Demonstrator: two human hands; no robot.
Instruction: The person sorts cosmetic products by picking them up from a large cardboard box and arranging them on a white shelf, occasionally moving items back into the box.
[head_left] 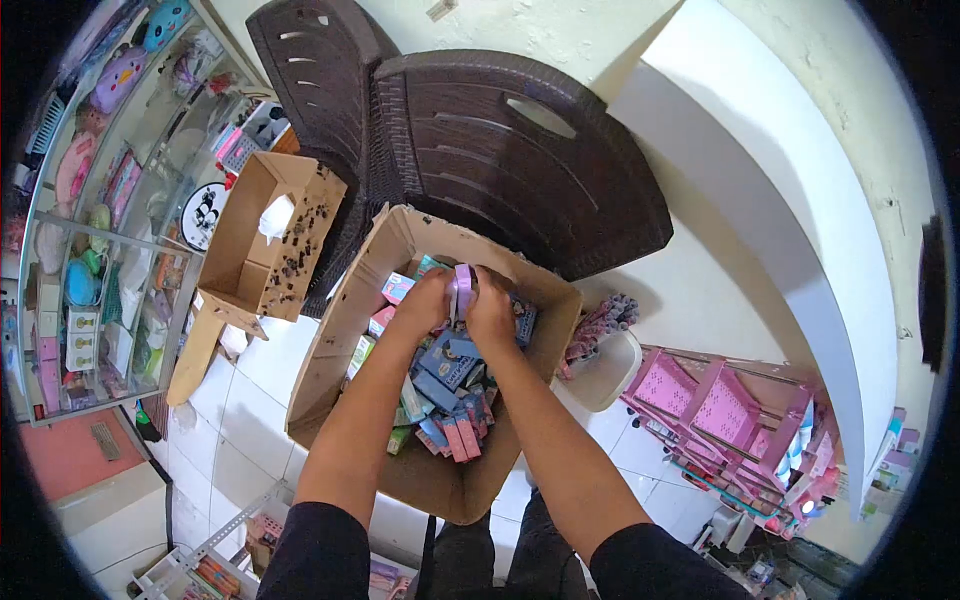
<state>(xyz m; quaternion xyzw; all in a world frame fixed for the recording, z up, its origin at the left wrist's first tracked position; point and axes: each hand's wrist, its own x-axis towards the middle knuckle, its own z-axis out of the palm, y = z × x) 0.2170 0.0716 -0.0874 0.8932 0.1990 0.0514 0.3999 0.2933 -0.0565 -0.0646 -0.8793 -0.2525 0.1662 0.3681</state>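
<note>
The left hand (430, 303) and right hand (490, 312) are curled, both gripping a lilac item (463, 281) between them, over the carton (325, 385). Small packs (450, 362) lie heaped inside the carton, beneath the hands.

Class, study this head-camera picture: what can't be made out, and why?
- Purple item, head view: its exact kind is unclear; the left hand and right hand cover part of it.
- Floor of the large cardboard box, head view: hidden by the small boxes heaped inside.
- Fine print on those boxes, head view: too small to read.
- Shelf rack, head view: cut off by the bottom edge.
</note>
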